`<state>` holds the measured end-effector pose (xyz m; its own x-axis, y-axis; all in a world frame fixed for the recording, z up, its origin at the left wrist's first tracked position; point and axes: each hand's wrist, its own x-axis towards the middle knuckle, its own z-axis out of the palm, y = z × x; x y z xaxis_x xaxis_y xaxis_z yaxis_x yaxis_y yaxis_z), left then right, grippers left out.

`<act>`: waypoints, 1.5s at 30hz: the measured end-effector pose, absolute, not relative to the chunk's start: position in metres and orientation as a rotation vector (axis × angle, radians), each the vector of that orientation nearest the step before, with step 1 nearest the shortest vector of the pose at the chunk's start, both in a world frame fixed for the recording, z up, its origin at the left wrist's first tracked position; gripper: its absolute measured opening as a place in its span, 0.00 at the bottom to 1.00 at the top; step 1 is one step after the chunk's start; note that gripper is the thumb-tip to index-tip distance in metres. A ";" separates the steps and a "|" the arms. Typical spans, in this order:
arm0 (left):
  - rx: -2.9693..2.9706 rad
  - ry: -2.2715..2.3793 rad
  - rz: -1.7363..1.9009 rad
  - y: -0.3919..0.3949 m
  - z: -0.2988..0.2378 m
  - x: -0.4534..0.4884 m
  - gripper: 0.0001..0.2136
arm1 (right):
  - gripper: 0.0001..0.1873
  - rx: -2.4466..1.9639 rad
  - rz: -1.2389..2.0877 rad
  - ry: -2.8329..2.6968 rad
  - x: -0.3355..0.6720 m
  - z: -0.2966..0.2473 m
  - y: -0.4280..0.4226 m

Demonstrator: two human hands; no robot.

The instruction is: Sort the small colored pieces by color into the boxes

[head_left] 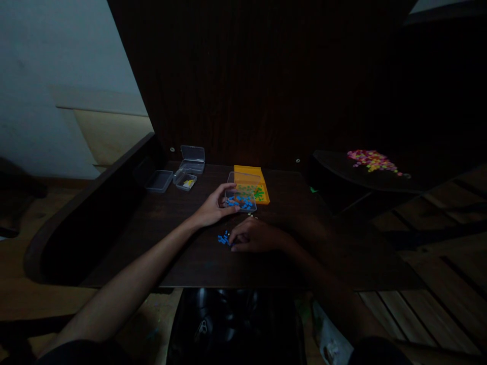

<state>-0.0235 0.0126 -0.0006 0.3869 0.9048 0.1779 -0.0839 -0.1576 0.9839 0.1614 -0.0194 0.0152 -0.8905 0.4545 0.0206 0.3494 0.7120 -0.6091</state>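
My left hand grips the left side of a clear plastic box that has several small blue pieces inside. Just nearer to me, my right hand rests at a small pile of loose blue pieces on the dark table. Its fingers are curled together at the pile's right edge; whether a piece is between them is too dark to see. Behind the clear box lies an open orange case with green pieces in it. A few pale bits lie between my hands.
At the back left are an open clear box, a small box with yellow pieces and a clear tray. A heap of pink and yellow pieces lies on the raised right ledge. A green scrap is near it.
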 end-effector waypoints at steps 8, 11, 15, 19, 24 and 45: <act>1.440 0.759 1.053 0.013 -0.002 -0.024 0.32 | 0.08 -0.733 0.937 -2.786 0.159 0.019 -0.021; 1.441 0.764 1.045 0.013 0.000 -0.024 0.32 | 0.09 -0.792 0.918 -2.800 0.159 0.020 -0.020; 1.436 0.757 1.047 0.012 0.001 -0.024 0.32 | 0.09 -0.808 0.897 -2.805 0.160 0.018 -0.020; 1.433 0.754 1.054 0.013 0.000 -0.024 0.32 | 0.09 -0.790 0.901 -2.796 0.162 0.020 -0.020; 1.453 0.751 1.056 0.014 -0.002 -0.025 0.32 | 0.06 -0.784 0.899 -2.797 0.163 0.023 -0.021; 1.431 0.749 1.055 0.013 0.000 -0.025 0.32 | 0.12 -0.856 0.853 -2.792 0.162 0.014 -0.019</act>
